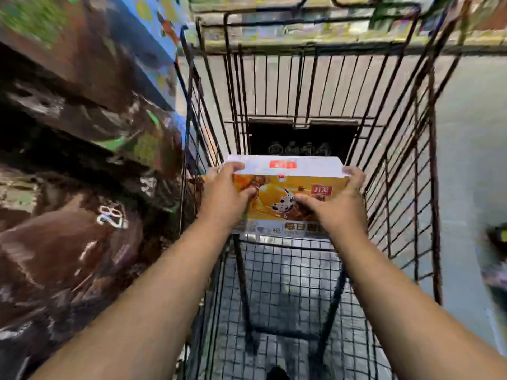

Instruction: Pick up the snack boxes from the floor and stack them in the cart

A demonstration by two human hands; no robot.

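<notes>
While both hands clasp the orange-and-white cardboard snack box (285, 187), the job looks to be at its placing step rather than its picking one: the box is already off the floor and inside the black wire shopping cart (397, 193), near the middle of the view. The left hand (223, 197) grasps the box's nine o'clock end, fingers curled over the white top edge and thumb pressed on the printed face. The right hand (338, 205) grasps the three o'clock end the same way. Neither hand has let go, so this box is not yet set down. Whether its lower edge touches the mesh floor I cannot tell. At twelve o'clock from the box, low against the cart's far wall, sits a dark flat slab with a pale logo (300, 142); it may be an earlier box or part of the cart, which blur leaves unclear. No stack can be plainly made out in the cart, so most of the stacking probably remains. At nine o'clock stand blurred brown shelf goods (68, 187); the grey floor (472, 160) lies at three o'clock, with no boxes that I can tell.
</notes>
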